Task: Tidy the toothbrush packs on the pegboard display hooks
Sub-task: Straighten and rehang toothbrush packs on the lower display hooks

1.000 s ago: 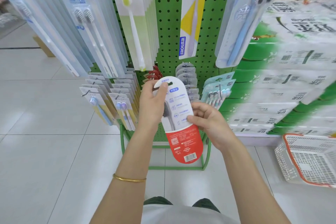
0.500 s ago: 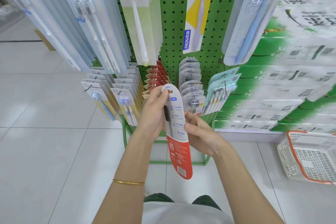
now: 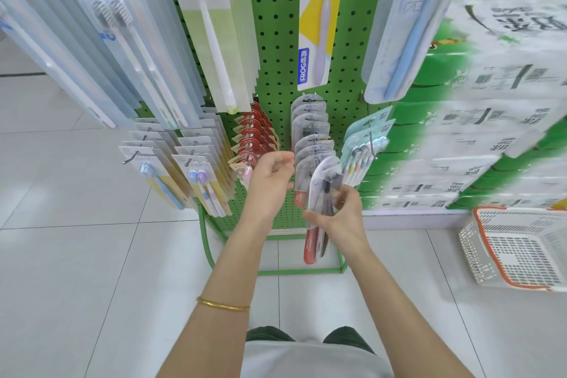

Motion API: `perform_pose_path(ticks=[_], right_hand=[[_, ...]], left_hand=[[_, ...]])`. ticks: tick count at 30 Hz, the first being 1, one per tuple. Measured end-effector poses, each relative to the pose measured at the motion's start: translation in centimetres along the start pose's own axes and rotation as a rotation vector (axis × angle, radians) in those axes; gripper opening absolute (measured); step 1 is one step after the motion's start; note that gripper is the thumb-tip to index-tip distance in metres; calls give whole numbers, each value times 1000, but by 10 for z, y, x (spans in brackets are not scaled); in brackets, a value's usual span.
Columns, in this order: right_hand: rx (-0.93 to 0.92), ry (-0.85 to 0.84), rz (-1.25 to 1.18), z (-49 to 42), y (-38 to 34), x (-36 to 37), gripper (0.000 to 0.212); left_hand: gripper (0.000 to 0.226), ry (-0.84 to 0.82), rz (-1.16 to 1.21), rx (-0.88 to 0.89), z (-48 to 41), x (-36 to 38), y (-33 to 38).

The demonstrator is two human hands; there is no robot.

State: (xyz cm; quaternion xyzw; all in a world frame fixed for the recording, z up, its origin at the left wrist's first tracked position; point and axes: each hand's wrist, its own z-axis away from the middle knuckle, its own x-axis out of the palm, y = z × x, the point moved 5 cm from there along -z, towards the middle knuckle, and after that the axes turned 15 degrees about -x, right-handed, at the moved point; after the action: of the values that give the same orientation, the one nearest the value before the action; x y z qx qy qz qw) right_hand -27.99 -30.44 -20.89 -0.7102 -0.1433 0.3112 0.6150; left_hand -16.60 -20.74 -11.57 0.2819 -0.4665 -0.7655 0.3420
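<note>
Plastic blister pack (image 3: pixel 322 175): light, stiff card back, slick front, so grip the mid-body edges. Right hand (image 3: pixel 345 218) clamps it there, thumb across the front, top tilted to 1 o'clock at the grey hook row (image 3: pixel 310 132). Left hand (image 3: pixel 270 176), at its 10 o'clock, is loosely curled and empty; it may be touching the row, can't confirm. Green pegboard (image 3: pixel 276 40) behind.

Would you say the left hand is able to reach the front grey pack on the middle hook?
Probably yes: the left hand hovers empty right beside the front grey pack, nothing between them; the held pack in the right hand covers only its right side.
</note>
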Motion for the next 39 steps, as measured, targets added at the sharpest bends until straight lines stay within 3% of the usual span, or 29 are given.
perform_pose_path(ticks=[3, 7, 13, 30, 37, 39], right_hand=[[-22, 100, 112, -6, 10, 11, 98], [-79, 212, 270, -9, 10, 17, 93], [-127, 319, 326, -12, 9, 28, 94], [-131, 352, 401, -41, 11, 43, 92], [-126, 309, 388, -37, 9, 43, 99], [-114, 290, 393, -35, 8, 41, 99]], left_hand=[[17, -15, -17, -13, -3, 0, -1], [17, 3, -75, -27, -7, -5, -1], [18, -5, -103, -20, -16, -10, 0], [19, -11, -241, 73, -34, -5, 19], [28, 82, -642, 328, -70, 12, 49], [19, 145, -728, 338, -88, 16, 53]])
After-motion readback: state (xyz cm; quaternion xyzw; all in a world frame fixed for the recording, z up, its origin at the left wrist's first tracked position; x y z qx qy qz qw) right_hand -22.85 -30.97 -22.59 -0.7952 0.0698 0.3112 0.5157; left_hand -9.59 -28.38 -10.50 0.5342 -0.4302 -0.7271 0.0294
